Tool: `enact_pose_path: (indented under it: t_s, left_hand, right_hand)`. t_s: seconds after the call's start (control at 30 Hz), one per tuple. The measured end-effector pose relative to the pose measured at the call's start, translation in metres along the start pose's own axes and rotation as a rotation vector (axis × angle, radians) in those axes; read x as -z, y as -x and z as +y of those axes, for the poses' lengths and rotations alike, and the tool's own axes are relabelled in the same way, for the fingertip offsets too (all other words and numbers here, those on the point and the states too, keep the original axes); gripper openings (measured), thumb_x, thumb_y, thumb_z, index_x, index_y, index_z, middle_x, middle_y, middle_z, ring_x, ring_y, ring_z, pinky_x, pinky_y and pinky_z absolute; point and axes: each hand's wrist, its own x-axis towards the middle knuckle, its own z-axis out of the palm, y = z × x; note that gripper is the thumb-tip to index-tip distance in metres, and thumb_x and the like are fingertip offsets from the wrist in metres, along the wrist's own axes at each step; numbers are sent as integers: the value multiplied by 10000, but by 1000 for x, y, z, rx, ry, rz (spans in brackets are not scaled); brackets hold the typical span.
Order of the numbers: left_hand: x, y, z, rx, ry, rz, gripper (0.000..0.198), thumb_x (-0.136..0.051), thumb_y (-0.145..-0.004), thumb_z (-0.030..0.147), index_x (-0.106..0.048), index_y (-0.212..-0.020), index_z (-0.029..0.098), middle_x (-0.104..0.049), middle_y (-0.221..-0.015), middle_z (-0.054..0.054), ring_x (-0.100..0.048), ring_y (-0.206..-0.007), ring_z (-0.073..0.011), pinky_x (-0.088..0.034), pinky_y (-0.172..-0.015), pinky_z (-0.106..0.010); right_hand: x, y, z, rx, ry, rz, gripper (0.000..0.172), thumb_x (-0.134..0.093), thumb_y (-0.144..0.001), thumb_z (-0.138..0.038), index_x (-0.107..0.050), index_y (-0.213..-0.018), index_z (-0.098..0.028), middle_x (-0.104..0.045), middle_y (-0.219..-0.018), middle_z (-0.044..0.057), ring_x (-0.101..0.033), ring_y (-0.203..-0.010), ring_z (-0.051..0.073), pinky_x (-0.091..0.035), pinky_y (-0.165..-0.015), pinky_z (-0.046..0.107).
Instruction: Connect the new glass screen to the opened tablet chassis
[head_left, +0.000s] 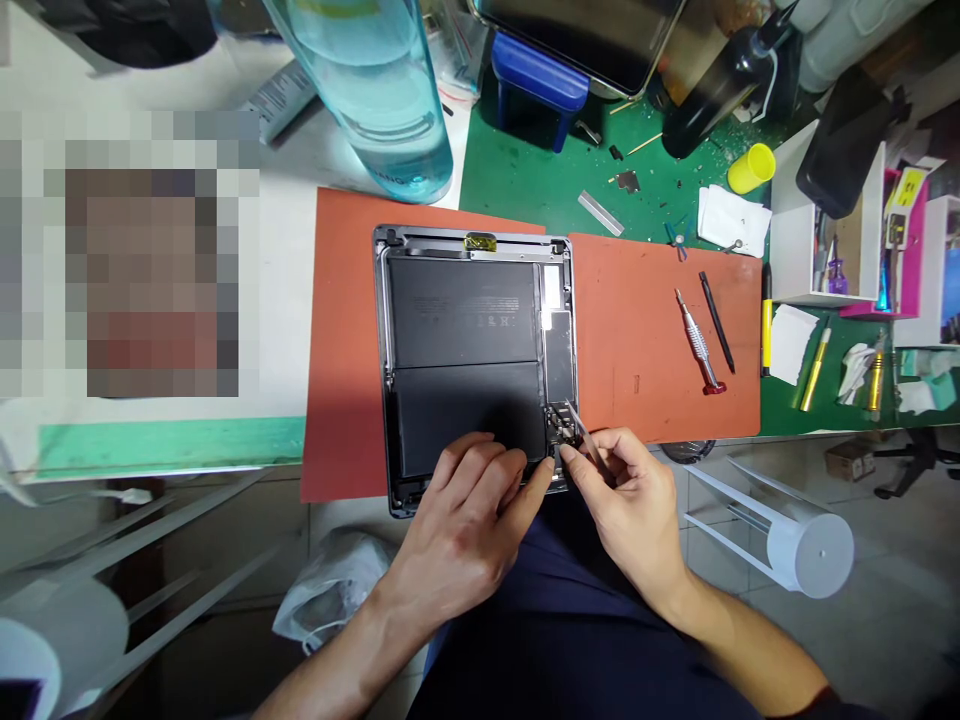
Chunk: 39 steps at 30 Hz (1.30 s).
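Note:
An opened tablet [466,330] lies on the orange mat, its screen off and two large black battery cells [465,310] showing. Along its right side runs the circuit board [556,360], with small bare parts at the lower right. My left hand [472,510] rests over the lower edge, index finger stretched to the board's lower end, other fingers loosely bent over the lower battery; its thumb is hidden. In my right hand [630,500] a pair of metal tweezers [589,440] is pinched, tips pointing up-left at the board's small parts. My two index and thumb tips nearly meet there.
Right on the orange mat [622,340] lie a silver screwdriver [696,340] and a black pen-like tool [717,322]. A blue water bottle [375,110] and a blue stand [536,80] stand behind. A tool organiser [795,250] is at right, white stools [810,555] below.

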Motion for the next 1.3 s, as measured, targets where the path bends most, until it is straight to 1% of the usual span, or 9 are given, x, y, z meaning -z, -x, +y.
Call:
enact_pose_path:
  t_s: [0.2,0.4,0.63,1.03,1.17,1.3]
  left_hand:
    - [1,1,0,-3,-9,-7,497,-530,-885,-92,-704,-1310,99,-603,-1081,-105,-547,-1035,-241,-513,-1060,-511]
    - [1,2,-1,-12,4,-9,488,-538,-894,-89,-699,-1315,98,-595,-1105,-107,-540,-1039,-240,-511,-1057,-524]
    - [0,4,0,-6,13,-14,478,-527,-898,-81,-702,-1311,84,-594,-1113,-120,-546,-1049,-250,-508,-1062,-541]
    - [0,3,0,-9,-1,-10,499,-532,-875,-83,-696,-1312,94,-615,-1095,-117,-561,-1044,-252,-516,-1065,-534]
    - [1,2,-1,-4,12,18,514,-517,-871,-97,-689,-1308,111,-606,-1092,-105,-556,-1049,-242,-519,-1061,-520]
    - [6,-2,-2,4,91,49,472,-507,-871,-103,-697,-1242,117,-590,-1036,-85,-551,-985,-210,-533,-1038,-494]
  right_hand:
    - [-1,1,-3,-8,3,-47,234,-737,-965,-397,-621,-851,-229,-569,-711,-41,-462,-614,123,-420,-604,270]
    - [-1,0,-5,-21,28,-51,228,-730,-966,-393,-625,-850,-228,-588,-719,-36,-472,-617,124,-420,-602,269]
    - [0,-2,-5,-19,6,-65,229,-729,-966,-386,-619,-846,-225,-559,-711,-43,-453,-620,123,-413,-604,269]
    - [0,-2,-4,-19,0,-65,248,-722,-971,-391,-603,-829,-227,-514,-706,-49,-438,-631,125,-408,-616,272]
    - [2,-2,-3,-27,-25,-67,235,-731,-965,-381,-611,-836,-225,-542,-726,-41,-468,-651,128,-426,-636,271]
    - [7,0,-7,-34,-68,-95,177,-738,-950,-362,-662,-882,-218,-593,-756,-28,-499,-668,129,-435,-646,267]
